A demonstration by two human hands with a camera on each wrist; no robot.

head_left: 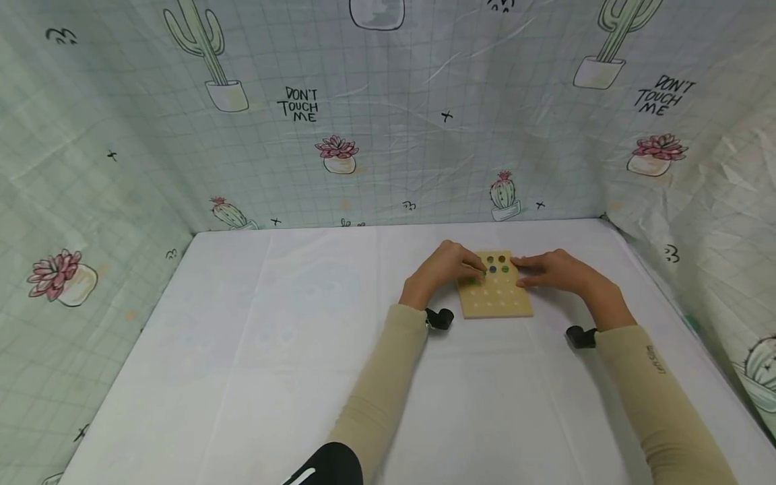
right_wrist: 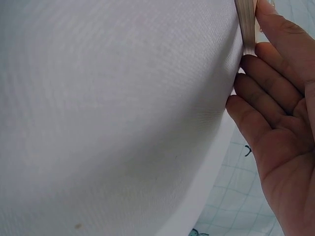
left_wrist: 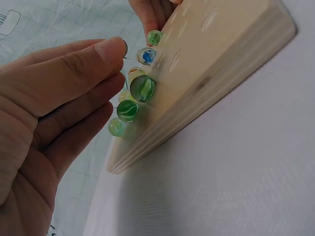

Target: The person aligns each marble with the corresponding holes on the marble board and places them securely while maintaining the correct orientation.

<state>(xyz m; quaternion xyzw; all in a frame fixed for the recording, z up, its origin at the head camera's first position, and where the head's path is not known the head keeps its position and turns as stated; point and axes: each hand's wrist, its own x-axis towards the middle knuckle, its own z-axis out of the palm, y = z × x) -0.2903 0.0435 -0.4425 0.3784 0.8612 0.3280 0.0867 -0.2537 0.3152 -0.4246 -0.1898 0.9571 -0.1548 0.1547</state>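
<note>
A square wooden board (head_left: 497, 306) with rows of shallow round hollows lies on the table. Several glass marbles sit on it, among them a green marble (left_wrist: 142, 88) and a blue-swirled marble (left_wrist: 146, 56). Over the board's left side, my left hand (head_left: 445, 269) pinches a marble between thumb and fingertips; only a dark rim of it shows past the thumb, so its colour is hidden. My right hand (head_left: 558, 271) rests against the board's right edge, its fingers nearly straight, with the thumb (right_wrist: 285, 34) close by the board.
A white cloth (head_left: 303, 350) covers the table on which the board lies. Behind and at both sides hangs a sheet (head_left: 394, 135) printed with cacti and succulents. Small black devices (head_left: 440, 318) are worn at both wrists.
</note>
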